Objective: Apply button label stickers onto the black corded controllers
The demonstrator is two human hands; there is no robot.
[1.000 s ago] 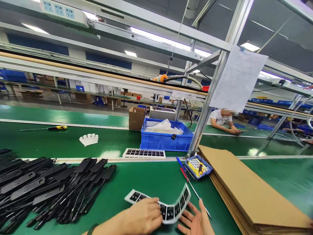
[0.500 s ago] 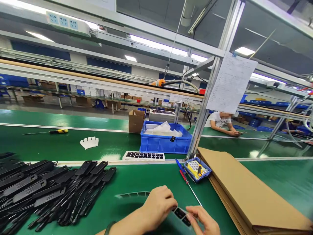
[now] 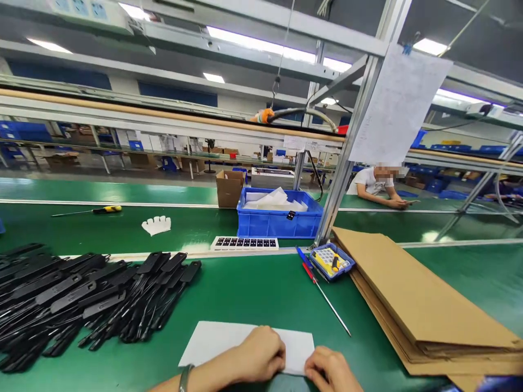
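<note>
A blank white sheet [image 3: 229, 340] lies on the green bench in front of me. My left hand [image 3: 263, 354] is closed over the near part of the sheet, with fingertips pinching close to its edge. At the sheet's near right corner, my right hand [image 3: 330, 370] is pinched on the edge. Something greyish and see-through [image 3: 290, 383] shows below the edge between the hands; I cannot tell what it is. To the left lies a heap of black flat-handled parts [image 3: 102, 299] with thin stems.
A screwdriver [image 3: 333, 310] lies by a small blue tray [image 3: 333, 262]. Stacked cardboard [image 3: 417, 294] fills the right. Farther back are a white strip of black labels [image 3: 245, 243], a blue bin [image 3: 278, 222], a white glove [image 3: 157, 225] and another screwdriver [image 3: 107, 209]. A person [image 3: 373, 188] sits beyond.
A strip with black labels was held between my hands; now a white sheet lies flat under them. My left hand has moved slightly down and left. The camera view has shifted.
</note>
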